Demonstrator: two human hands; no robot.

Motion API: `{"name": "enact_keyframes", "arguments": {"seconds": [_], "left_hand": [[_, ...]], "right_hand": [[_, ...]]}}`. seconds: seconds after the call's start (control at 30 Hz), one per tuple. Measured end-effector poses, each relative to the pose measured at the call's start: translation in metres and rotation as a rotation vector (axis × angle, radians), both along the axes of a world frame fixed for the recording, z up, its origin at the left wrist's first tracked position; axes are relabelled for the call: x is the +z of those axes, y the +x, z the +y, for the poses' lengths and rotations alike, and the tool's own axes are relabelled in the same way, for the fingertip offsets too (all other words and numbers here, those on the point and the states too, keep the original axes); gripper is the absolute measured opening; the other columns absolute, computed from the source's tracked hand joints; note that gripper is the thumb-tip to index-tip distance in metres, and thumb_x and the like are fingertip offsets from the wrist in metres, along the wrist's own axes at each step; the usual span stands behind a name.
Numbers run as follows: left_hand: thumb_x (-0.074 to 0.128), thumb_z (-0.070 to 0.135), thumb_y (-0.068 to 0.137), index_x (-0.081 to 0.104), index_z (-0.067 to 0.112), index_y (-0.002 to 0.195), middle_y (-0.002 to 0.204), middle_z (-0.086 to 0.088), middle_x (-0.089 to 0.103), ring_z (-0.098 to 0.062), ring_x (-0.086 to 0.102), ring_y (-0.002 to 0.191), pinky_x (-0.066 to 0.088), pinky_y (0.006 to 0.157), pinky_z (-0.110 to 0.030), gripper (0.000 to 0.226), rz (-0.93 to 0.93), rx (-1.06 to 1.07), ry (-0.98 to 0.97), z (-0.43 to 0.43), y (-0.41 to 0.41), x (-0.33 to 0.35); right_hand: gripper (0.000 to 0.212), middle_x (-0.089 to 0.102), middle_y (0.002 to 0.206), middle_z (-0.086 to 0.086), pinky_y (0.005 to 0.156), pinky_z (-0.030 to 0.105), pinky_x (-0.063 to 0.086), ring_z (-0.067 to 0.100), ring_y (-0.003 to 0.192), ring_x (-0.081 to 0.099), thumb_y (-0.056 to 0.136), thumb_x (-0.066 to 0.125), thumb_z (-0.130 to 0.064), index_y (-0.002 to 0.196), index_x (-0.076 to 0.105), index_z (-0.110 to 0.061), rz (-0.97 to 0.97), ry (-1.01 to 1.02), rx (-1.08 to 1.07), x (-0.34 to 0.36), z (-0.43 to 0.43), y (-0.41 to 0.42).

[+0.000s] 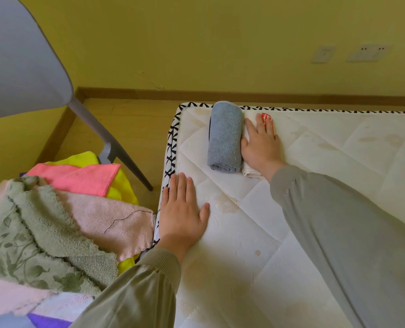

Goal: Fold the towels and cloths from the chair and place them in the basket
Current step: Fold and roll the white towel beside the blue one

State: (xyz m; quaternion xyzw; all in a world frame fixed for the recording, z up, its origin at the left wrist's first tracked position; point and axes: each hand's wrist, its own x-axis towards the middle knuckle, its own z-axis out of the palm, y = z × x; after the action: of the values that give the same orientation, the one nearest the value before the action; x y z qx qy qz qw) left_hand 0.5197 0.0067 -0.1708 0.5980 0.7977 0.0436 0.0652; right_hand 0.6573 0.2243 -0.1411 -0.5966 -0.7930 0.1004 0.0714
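I see my right hand lying flat, fingers straight, on a folded white cloth at the far edge of the mattress. The hand touches the rolled grey towel just left of it. My left hand rests spread and empty at the mattress's left edge, beside the cloth pile.

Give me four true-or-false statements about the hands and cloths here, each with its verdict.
1. The right hand presses flat on a white cloth. True.
2. The grey-blue towel lies spread out. False: it is rolled up on the mattress.
3. The left hand is curled into a fist. False: it lies flat on the mattress, fingers straight.
4. A coral cloth lies on the pile beside the mattress. True.
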Motion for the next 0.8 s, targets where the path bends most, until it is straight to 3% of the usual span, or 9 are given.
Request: {"name": "enact_keyframes", "arguments": {"seconds": [0.2, 0.37, 0.5, 0.63, 0.8], "left_hand": [[-0.005, 0.054, 0.085, -0.007, 0.006, 0.151, 0.158, -0.013, -0.015, -0.027, -0.018, 0.145, -0.008, 0.118, -0.041, 0.081, 0.004, -0.007, -0.113, 0.002, 0.0, 0.008], [0.016, 0.051, 0.097, -0.01, 0.007, 0.151, 0.157, -0.012, -0.018, -0.027, -0.021, 0.144, -0.01, 0.117, -0.041, 0.074, -0.052, -0.042, -0.206, 0.002, -0.003, 0.024], [0.025, 0.049, 0.1, -0.006, 0.013, 0.152, 0.159, -0.006, -0.015, -0.022, -0.018, 0.145, -0.009, 0.116, -0.038, 0.071, -0.158, -0.149, -0.198, -0.02, -0.013, 0.041], [0.032, 0.039, 0.1, -0.002, 0.014, 0.152, 0.16, -0.006, -0.008, -0.021, -0.012, 0.147, -0.003, 0.118, -0.04, 0.067, -0.036, -0.208, -0.172, -0.051, -0.035, 0.06], [0.032, 0.026, 0.1, 0.011, 0.016, 0.152, 0.16, -0.004, 0.003, -0.021, -0.005, 0.147, 0.002, 0.119, -0.041, 0.056, 0.092, -0.14, -0.132, -0.091, -0.084, 0.094]], "right_hand": [[0.051, 0.001, 0.16, 0.001, 0.118, 0.047, 0.009, 0.02, 0.147, -0.005, 0.101, 0.026, -0.031, 0.151, 0.017, -0.026, 0.149, -0.147, 0.037, 0.017, -0.004, 0.016], [0.053, 0.01, 0.159, 0.007, 0.118, 0.043, 0.013, 0.021, 0.147, 0.007, 0.1, 0.03, -0.031, 0.15, 0.02, -0.016, 0.154, -0.116, -0.027, 0.028, -0.049, 0.026], [0.05, 0.023, 0.155, 0.013, 0.118, 0.041, 0.013, 0.028, 0.144, 0.017, 0.098, 0.04, -0.026, 0.144, 0.033, -0.006, 0.132, 0.063, 0.094, 0.04, -0.085, 0.016], [0.047, 0.033, 0.149, 0.016, 0.115, 0.042, 0.018, 0.031, 0.139, 0.026, 0.095, 0.047, -0.021, 0.138, 0.041, -0.002, 0.179, 0.15, 0.177, 0.05, -0.118, -0.018], [0.045, 0.035, 0.147, 0.016, 0.116, 0.039, 0.02, 0.028, 0.138, 0.027, 0.095, 0.046, -0.021, 0.136, 0.042, -0.003, 0.305, 0.022, 0.265, 0.06, -0.173, -0.08]]}}
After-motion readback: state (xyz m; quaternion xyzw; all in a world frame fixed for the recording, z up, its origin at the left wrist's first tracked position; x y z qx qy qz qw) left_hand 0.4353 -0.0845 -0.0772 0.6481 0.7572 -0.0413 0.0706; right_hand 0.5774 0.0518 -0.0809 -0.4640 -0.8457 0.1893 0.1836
